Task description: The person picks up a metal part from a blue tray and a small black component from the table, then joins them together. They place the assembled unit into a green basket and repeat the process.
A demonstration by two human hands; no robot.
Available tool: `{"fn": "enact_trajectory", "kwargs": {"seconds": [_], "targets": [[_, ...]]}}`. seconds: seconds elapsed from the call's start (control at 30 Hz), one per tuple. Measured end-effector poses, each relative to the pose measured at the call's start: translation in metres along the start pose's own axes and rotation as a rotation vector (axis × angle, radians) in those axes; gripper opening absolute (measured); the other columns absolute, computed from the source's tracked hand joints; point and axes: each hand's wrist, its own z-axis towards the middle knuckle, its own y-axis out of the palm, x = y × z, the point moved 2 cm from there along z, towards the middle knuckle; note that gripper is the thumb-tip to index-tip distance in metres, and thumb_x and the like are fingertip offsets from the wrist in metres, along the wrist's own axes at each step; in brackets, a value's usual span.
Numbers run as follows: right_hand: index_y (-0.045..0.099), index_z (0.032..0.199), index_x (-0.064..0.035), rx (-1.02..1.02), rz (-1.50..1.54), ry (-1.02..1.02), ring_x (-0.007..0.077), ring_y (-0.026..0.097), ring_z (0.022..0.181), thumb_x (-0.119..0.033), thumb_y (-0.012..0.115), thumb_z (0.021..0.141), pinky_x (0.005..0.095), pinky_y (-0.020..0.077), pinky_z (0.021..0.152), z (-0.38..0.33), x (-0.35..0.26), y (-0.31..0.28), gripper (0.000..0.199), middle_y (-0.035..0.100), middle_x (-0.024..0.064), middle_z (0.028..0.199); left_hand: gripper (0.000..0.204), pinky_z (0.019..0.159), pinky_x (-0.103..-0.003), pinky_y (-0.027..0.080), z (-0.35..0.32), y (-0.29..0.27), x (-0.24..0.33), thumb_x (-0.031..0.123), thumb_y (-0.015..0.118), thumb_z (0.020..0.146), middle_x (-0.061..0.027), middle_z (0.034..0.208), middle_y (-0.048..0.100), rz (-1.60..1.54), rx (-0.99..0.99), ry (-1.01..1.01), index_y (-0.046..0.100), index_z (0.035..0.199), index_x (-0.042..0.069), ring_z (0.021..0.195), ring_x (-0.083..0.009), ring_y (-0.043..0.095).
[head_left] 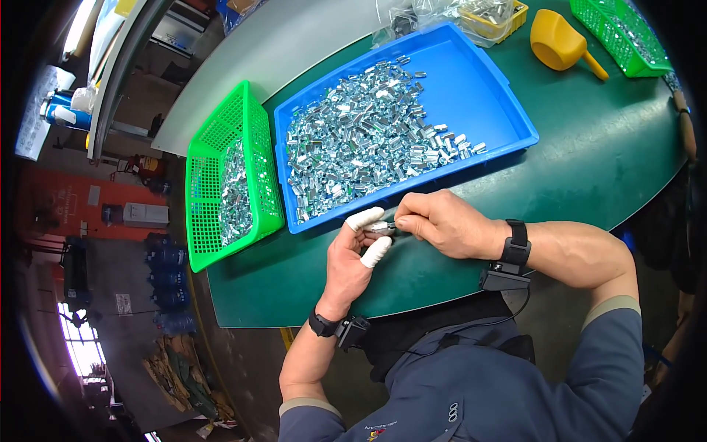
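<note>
My left hand, with white covers on the thumb and a finger, grips a small silver coupling nut just in front of the tray. At the nut's right end, my right hand pinches a small dark piece; its kind is too small to tell, and my fingers hide part of it. Beyond both hands lies a blue tray, where a heap of similar silver nuts covers the left and middle.
Left of the tray, a green basket holds more metal pieces. A yellow scoop lies at the back right, near another green basket and a yellow bin. The green table has a curved right edge.
</note>
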Motion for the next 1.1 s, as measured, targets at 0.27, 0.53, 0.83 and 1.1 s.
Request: {"fn": "enact_trajectory", "kwargs": {"seconds": [0.27, 0.53, 0.83, 1.1], "targets": [[0.067, 0.096, -0.0015, -0.008, 0.084, -0.022, 0.0315, 0.067, 0.070, -0.021, 0.061, 0.102, 0.0411, 0.0507, 0.064, 0.0002, 0.0007, -0.0003, 0.021, 0.068, 0.0158, 0.077, 0.044, 0.089, -0.029, 0.056, -0.0004, 0.0002, 0.0006, 0.005, 0.068, 0.098, -0.0109, 0.116, 0.069, -0.037, -0.008, 0.016, 0.054, 0.139, 0.000, 0.099, -0.0160, 0.069], [0.066, 0.095, -0.0014, -0.011, 0.111, -0.007, 0.0232, 0.063, 0.064, -0.022, 0.060, 0.103, 0.0377, 0.0494, 0.062, 0.0001, 0.0012, -0.0014, 0.023, 0.066, 0.0117, 0.073, 0.042, 0.092, -0.029, 0.055, -0.0009, -0.0003, 0.0014, 0.003, 0.069, 0.097, -0.0096, 0.117, 0.069, -0.038, -0.018, -0.023, 0.056, 0.137, -0.001, 0.102, -0.0150, 0.068], [0.066, 0.097, -0.0015, -0.035, 0.090, 0.041, 0.0217, 0.060, 0.064, -0.020, 0.060, 0.104, 0.0362, 0.0483, 0.062, -0.0003, 0.0003, -0.0025, 0.021, 0.063, 0.0107, 0.072, 0.036, 0.089, -0.028, 0.056, -0.0011, 0.0013, 0.0028, 0.002, 0.069, 0.097, -0.0088, 0.114, 0.070, -0.041, 0.014, -0.024, 0.060, 0.132, 0.000, 0.097, -0.0142, 0.068], [0.067, 0.101, -0.0011, 0.005, -0.055, -0.125, 0.0293, 0.067, 0.075, -0.018, 0.062, 0.101, 0.0393, 0.0509, 0.067, -0.0013, 0.0023, 0.0010, 0.017, 0.069, 0.0144, 0.084, 0.016, 0.080, -0.027, 0.056, -0.0019, -0.0003, 0.0064, 0.008, 0.068, 0.100, -0.0053, 0.101, 0.072, 0.013, 0.022, 0.004, 0.067, 0.114, 0.001, 0.087, -0.0127, 0.069]]}}
